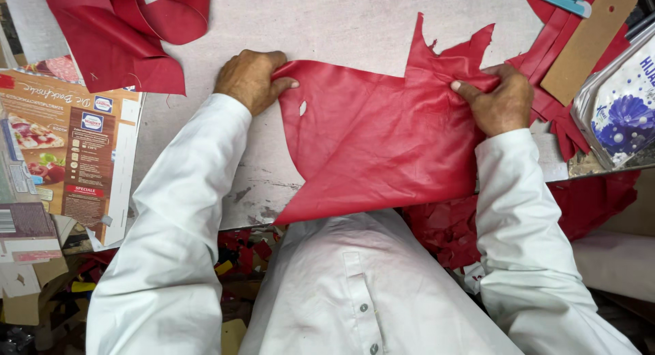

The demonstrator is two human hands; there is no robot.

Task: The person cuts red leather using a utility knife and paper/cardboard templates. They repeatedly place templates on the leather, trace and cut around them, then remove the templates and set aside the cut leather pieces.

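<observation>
A large, irregular piece of red leather lies on the grey worktable, its lower corner hanging over the near edge. It has a small hole near its left side and a ragged top edge. My left hand pinches the leather's upper left corner. My right hand grips the folded upper right part, thumb on top. Both arms wear white sleeves.
More red leather is piled at the back left, and red strips lie at the right under a brown card template. A flattened printed carton covers the left. A clear plastic pack sits right. Scraps litter the floor.
</observation>
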